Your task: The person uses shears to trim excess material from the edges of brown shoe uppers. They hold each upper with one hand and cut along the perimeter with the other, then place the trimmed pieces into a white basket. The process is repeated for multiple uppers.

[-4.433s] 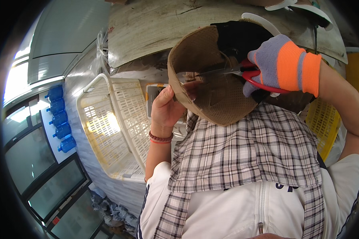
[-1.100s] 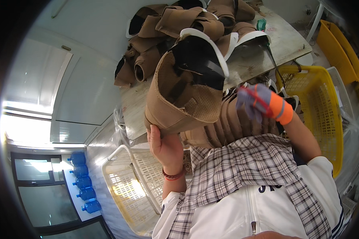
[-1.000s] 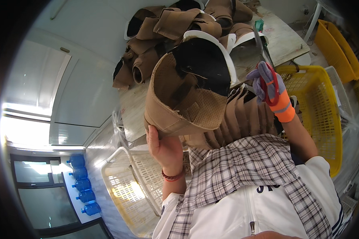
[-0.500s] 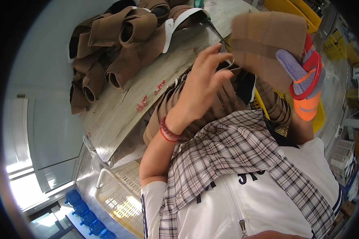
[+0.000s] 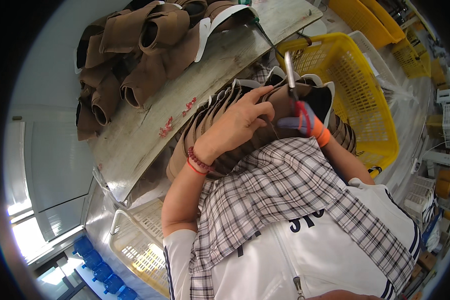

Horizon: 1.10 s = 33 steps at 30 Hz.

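A row of brown fabric shoe uppers [image 5: 205, 131], lined in black with white edges, lies stacked across my lap. My bare left hand [image 5: 235, 122], with a beaded bracelet on the wrist, is closed at the edge of one upper in this row, thumb and fingers bent onto it. My right hand [image 5: 310, 122], in a purple and orange glove, grips the red handles of a pair of scissors [image 5: 289, 72]. Their metal blades point up and away from me, beside the right end of the row. The gloved fingers are partly blurred.
On the wooden table [image 5: 185, 90] ahead lies a heap of more brown uppers [image 5: 157, 75], with red thread scraps nearby. A yellow basket [image 5: 385, 120] stands to the right. A cream basket [image 5: 140, 250] sits at lower left, near blue water bottles [image 5: 102, 272].
The brown upper raised in my right hand has come down to the row on my lap. My left hand has lowered and closed onto the row; the scissors' blades now show.
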Tool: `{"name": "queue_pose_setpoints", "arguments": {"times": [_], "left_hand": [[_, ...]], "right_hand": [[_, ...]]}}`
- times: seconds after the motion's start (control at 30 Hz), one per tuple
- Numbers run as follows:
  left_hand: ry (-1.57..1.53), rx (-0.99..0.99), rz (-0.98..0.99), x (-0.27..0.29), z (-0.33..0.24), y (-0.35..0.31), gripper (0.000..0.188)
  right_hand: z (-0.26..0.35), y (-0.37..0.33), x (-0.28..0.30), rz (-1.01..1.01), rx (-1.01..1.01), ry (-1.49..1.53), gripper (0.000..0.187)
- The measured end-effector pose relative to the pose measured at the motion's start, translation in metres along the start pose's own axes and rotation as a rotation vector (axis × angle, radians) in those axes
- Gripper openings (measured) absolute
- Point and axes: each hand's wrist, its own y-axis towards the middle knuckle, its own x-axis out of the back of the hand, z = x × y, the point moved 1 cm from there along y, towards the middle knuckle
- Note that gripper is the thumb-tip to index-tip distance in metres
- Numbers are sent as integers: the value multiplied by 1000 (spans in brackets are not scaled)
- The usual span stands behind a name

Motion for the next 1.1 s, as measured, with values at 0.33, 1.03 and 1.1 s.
{"name": "queue_pose_setpoints", "arguments": {"times": [0.33,1.03,1.1], "left_hand": [[-77,506,-1545,9,20,-188,12],[-1424,531,-867,-26,64,-220,56],[-1411,396,-930,-42,54,-224,58]], "right_hand": [[-60,-26,8,-136,-326,464,26],[-60,35,38,271,-309,-209,51],[-4,39,12,305,-388,-180,59]]}}
